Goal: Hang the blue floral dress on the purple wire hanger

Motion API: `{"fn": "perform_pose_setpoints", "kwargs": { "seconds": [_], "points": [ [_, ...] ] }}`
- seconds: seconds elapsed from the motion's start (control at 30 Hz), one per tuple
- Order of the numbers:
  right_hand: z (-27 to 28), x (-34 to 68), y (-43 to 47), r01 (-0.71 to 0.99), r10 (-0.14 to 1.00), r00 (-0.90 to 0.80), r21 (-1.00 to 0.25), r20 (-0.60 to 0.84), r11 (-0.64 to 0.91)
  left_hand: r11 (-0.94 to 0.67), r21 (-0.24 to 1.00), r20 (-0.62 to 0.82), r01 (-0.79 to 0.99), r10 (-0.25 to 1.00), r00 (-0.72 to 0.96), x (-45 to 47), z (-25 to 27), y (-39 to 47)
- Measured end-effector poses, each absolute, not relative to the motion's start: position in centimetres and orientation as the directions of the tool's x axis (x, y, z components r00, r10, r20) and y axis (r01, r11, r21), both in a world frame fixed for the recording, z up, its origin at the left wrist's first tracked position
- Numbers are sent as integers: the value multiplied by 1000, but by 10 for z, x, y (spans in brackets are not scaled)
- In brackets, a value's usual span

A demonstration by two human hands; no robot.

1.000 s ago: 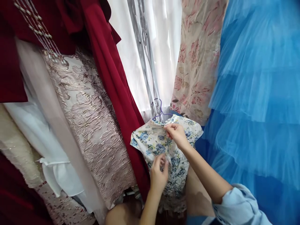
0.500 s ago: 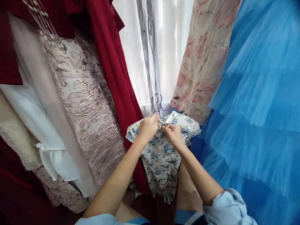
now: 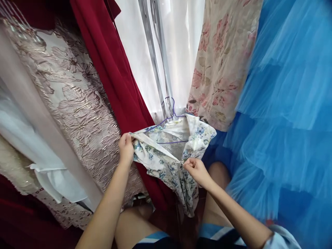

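A white dress [image 3: 153,155] with a blue and yellow floral print hangs in front of me on a thin purple hanger [image 3: 173,103]. Its back or front lies open in a wide V, and the hanger's lower bar shows through the gap. My left hand [image 3: 126,150] is closed on the dress's edge near the left shoulder, stretching it out sideways. At the bottom of the V, my right hand [image 3: 195,170] pinches a small zipper pull [image 3: 182,162], mostly covered by the fingertips. Below the hands the fabric narrows and hangs in folds.
Grey metal poles [image 3: 153,48] stand before a white curtain [image 3: 181,45]. Dark red cloth [image 3: 109,69] and a pink brocade dress [image 3: 80,107] hang to the left. A pink-flowered dress [image 3: 220,69] and a tiered blue tulle gown [image 3: 282,103] hang to the right.
The hands were close together at the neckline. Now the left has moved out left with the dress's edge, the right has gone down with the zipper pull, and the neckline has opened into a V.
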State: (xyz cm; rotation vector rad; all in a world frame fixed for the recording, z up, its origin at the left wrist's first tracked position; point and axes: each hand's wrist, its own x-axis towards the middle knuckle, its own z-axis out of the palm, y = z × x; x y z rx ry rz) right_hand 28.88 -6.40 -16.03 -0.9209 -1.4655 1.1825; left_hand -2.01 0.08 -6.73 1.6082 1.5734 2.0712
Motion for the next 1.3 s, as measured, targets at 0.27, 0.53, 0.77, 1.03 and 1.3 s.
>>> {"fn": "perform_pose_setpoints", "kwargs": {
  "seconds": [0.27, 0.53, 0.77, 1.03, 1.3],
  "points": [
    [-203, 291, -79, 2, 959, -260, -993, 113, 117, -310, 937, 350, 162, 818, -456, 60, -213, -51],
    [-185, 300, -89, 271, 828, -243, -784, 505, 558, -473, 853, 500, 219, 862, -87, 148, -184, -94],
    [-164, 311, -94, -118, 787, -566, -969, 245, 217, -625, 578, 647, 524, 743, 172, 165, -137, -93],
    [-173, 321, -100, -316, 801, -598, -928, 33, -198, -695, 443, 495, 567, 716, 492, 176, -131, -57],
    [-181, 344, -99, -131, 909, -413, -991, 65, 11, -737, 498, 426, 457, 667, 612, 198, -146, 2]
  ]
}}
